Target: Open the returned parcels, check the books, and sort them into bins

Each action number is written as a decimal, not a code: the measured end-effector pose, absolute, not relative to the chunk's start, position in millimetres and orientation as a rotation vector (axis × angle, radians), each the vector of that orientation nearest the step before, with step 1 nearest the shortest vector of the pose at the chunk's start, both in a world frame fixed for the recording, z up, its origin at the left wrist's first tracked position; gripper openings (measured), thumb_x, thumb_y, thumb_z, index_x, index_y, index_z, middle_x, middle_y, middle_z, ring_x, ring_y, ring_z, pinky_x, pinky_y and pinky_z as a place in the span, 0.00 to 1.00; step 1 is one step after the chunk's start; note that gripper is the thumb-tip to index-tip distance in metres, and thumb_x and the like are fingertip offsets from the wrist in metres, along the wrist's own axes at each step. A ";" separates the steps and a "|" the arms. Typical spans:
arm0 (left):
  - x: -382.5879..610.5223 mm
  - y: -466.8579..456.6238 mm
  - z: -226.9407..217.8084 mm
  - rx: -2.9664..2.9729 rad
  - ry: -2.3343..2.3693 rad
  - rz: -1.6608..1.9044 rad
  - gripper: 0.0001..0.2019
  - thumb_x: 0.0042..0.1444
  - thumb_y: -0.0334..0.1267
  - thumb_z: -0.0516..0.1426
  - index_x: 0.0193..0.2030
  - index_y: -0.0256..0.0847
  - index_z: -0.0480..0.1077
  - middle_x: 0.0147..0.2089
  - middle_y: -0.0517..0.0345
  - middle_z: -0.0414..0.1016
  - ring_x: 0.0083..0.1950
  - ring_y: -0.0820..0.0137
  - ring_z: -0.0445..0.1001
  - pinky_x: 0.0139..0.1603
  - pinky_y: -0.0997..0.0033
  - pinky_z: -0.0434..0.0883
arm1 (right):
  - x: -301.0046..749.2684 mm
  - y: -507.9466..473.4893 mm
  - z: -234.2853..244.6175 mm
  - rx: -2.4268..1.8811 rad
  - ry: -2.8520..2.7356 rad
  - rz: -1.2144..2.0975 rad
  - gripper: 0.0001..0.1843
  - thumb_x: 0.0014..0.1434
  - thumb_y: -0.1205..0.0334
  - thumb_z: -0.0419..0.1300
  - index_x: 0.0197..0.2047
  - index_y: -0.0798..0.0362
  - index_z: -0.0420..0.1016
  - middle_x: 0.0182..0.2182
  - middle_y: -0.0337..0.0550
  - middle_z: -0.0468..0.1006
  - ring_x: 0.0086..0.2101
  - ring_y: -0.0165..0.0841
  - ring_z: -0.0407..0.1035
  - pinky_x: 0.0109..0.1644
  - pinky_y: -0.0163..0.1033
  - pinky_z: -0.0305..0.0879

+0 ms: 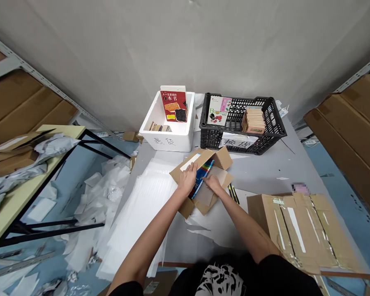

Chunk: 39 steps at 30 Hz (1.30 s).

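An opened cardboard box with raised flaps lies tilted on the grey table in front of me. Inside it shows a blue book with a multicoloured edge. My left hand grips the left flap beside a white label, its fingers over the cardboard. The fingers of my right hand are closed at the book's right edge, inside the box; their tips are partly hidden. Just right of the box lies a black-and-yellow item, whose kind I cannot make out.
White packing sheets cover the table's left part. Behind stand a white foam box and a black plastic crate, both with books. A large taped carton is at the right. Packages lie on a side table.
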<state>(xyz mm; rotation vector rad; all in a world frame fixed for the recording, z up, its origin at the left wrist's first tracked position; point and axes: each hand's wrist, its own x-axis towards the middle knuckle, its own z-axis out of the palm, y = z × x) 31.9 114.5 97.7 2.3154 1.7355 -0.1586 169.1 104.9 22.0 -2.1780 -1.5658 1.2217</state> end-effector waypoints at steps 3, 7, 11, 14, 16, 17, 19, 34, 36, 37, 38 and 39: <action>39.9 107.2 94.9 2.316 1.784 -0.139 0.28 0.59 0.23 0.42 0.68 0.36 0.49 0.69 0.40 0.52 0.67 0.60 0.58 0.59 0.57 0.67 | 160.8 115.6 15.2 -2.220 -1.511 1.280 0.21 0.58 0.49 0.56 0.24 0.57 0.76 0.20 0.50 0.78 0.25 0.38 0.74 0.31 0.35 0.65; 52.3 98.7 88.9 2.329 1.865 -0.148 0.29 0.60 0.22 0.41 0.68 0.39 0.49 0.69 0.39 0.52 0.66 0.60 0.60 0.57 0.54 0.68 | 157.2 116.6 14.8 -2.228 -1.468 1.221 0.12 0.55 0.59 0.58 0.32 0.59 0.79 0.32 0.56 0.81 0.36 0.41 0.76 0.39 0.36 0.66; 63.9 92.5 84.6 2.318 1.930 -0.143 0.29 0.61 0.24 0.41 0.69 0.40 0.48 0.68 0.35 0.53 0.65 0.59 0.61 0.56 0.51 0.69 | 165.1 101.8 26.6 -2.190 -1.431 1.155 0.11 0.55 0.63 0.55 0.28 0.56 0.77 0.33 0.54 0.81 0.39 0.41 0.75 0.41 0.36 0.65; 68.3 89.0 84.0 2.305 1.934 -0.117 0.28 0.61 0.24 0.42 0.69 0.41 0.49 0.68 0.34 0.52 0.66 0.58 0.59 0.56 0.51 0.68 | 180.6 82.6 44.2 -2.150 -1.386 1.148 0.16 0.56 0.61 0.52 0.19 0.52 0.70 0.21 0.46 0.78 0.30 0.37 0.74 0.35 0.35 0.64; 66.8 86.7 85.3 2.319 1.931 -0.105 0.29 0.61 0.24 0.41 0.69 0.41 0.49 0.68 0.34 0.52 0.66 0.58 0.59 0.56 0.50 0.68 | 193.8 66.5 57.3 -2.119 -1.345 1.151 0.19 0.58 0.58 0.50 0.16 0.50 0.64 0.14 0.40 0.72 0.23 0.34 0.71 0.31 0.34 0.63; 64.4 85.5 86.6 2.337 1.925 -0.108 0.29 0.61 0.24 0.41 0.69 0.42 0.49 0.68 0.34 0.53 0.66 0.58 0.60 0.56 0.50 0.68 | 200.6 57.7 63.4 -2.100 -1.327 1.151 0.21 0.58 0.56 0.49 0.15 0.49 0.62 0.12 0.38 0.68 0.21 0.33 0.69 0.29 0.34 0.62; 56.6 83.7 90.4 2.371 1.920 -0.125 0.29 0.60 0.23 0.41 0.68 0.42 0.50 0.68 0.36 0.54 0.66 0.58 0.60 0.56 0.51 0.68 | 213.5 39.3 73.8 -2.067 -1.299 1.145 0.22 0.58 0.53 0.49 0.14 0.48 0.58 0.09 0.35 0.63 0.17 0.31 0.65 0.26 0.33 0.61; -33.1 112.5 126.7 2.453 2.169 -0.145 0.30 0.59 0.24 0.39 0.69 0.38 0.49 0.66 0.37 0.57 0.60 0.57 0.66 0.46 0.58 0.75 | 222.1 -16.7 142.7 -1.475 -1.094 1.464 0.27 0.50 0.33 0.55 0.21 0.48 0.57 0.06 0.27 0.55 0.10 0.23 0.44 0.19 0.34 0.42; -44.1 113.4 134.7 2.443 2.227 -0.125 0.29 0.59 0.24 0.38 0.69 0.37 0.48 0.66 0.36 0.57 0.60 0.56 0.66 0.45 0.58 0.75 | 224.1 -12.5 132.3 -1.392 -1.087 1.541 0.28 0.48 0.31 0.55 0.21 0.49 0.59 0.06 0.26 0.53 0.10 0.22 0.41 0.19 0.33 0.39; -48.5 113.5 138.6 2.435 2.248 -0.126 0.29 0.59 0.24 0.38 0.69 0.37 0.48 0.66 0.36 0.57 0.60 0.56 0.66 0.45 0.58 0.75 | 225.2 -11.2 128.5 -1.365 -1.079 1.565 0.28 0.47 0.31 0.55 0.21 0.49 0.60 0.06 0.26 0.52 0.11 0.22 0.40 0.19 0.33 0.38; -52.2 113.6 141.9 2.424 2.268 -0.127 0.29 0.60 0.24 0.37 0.69 0.37 0.48 0.66 0.36 0.58 0.60 0.57 0.66 0.45 0.58 0.75 | 227.0 -10.6 127.0 -1.353 -1.068 1.576 0.29 0.46 0.30 0.55 0.22 0.50 0.61 0.06 0.25 0.52 0.11 0.22 0.39 0.19 0.33 0.37; -55.6 113.8 144.7 2.413 2.283 -0.123 0.29 0.60 0.25 0.37 0.69 0.37 0.48 0.66 0.37 0.58 0.60 0.57 0.66 0.45 0.58 0.75 | 229.9 -10.7 128.3 -1.349 -1.057 1.578 0.29 0.46 0.30 0.56 0.22 0.50 0.62 0.06 0.25 0.51 0.11 0.21 0.38 0.19 0.33 0.36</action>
